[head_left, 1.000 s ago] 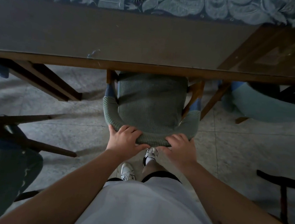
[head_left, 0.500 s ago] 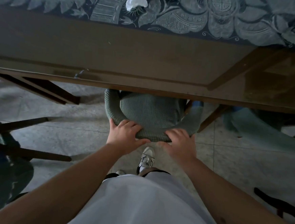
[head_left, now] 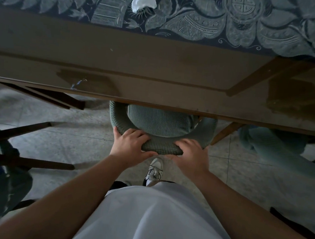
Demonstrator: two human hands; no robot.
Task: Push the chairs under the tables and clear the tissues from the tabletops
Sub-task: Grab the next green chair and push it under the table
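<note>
**Trainee:** Which step is being carried out here?

**Supervisor:** The chair (head_left: pixel 161 127) is being pushed under the table (head_left: pixel 157 62). Most of its seat is lying beneath the table's near edge; only the curved, green-covered backrest and a strip of seat are showing.

**Trainee:** How are the hands gripping it?

**Supervisor:** The left hand (head_left: pixel 132 145) is clasping the backrest left of centre, fingers curled close together over the top rail and thumb tucked below. The right hand (head_left: pixel 191 154) is mirroring this right of centre, fingers curled over the rail. Its thumb is pointing inward along the rail's lower edge. Both hands are sitting near the middle, probably so that the push is running straight and the chair is not swinging toward the table leg (head_left: pixel 225 133) just beside its right arm.

**Trainee:** Why is the person standing so close?

**Supervisor:** One shoe (head_left: pixel 154 171) is planted directly behind the backrest, likely so that body weight is feeding into the push.

**Trainee:** Where is the tissue?

**Supervisor:** A crumpled white tissue (head_left: pixel 144 1) is lying on the patterned runner (head_left: pixel 217 20) toward the far side of the tabletop, well apart from both hands. It is not yet being collected.

**Trainee:** Are other chairs needing attention?

**Supervisor:** Another green chair (head_left: pixel 0 163) is standing at the left, away from the table.
</note>
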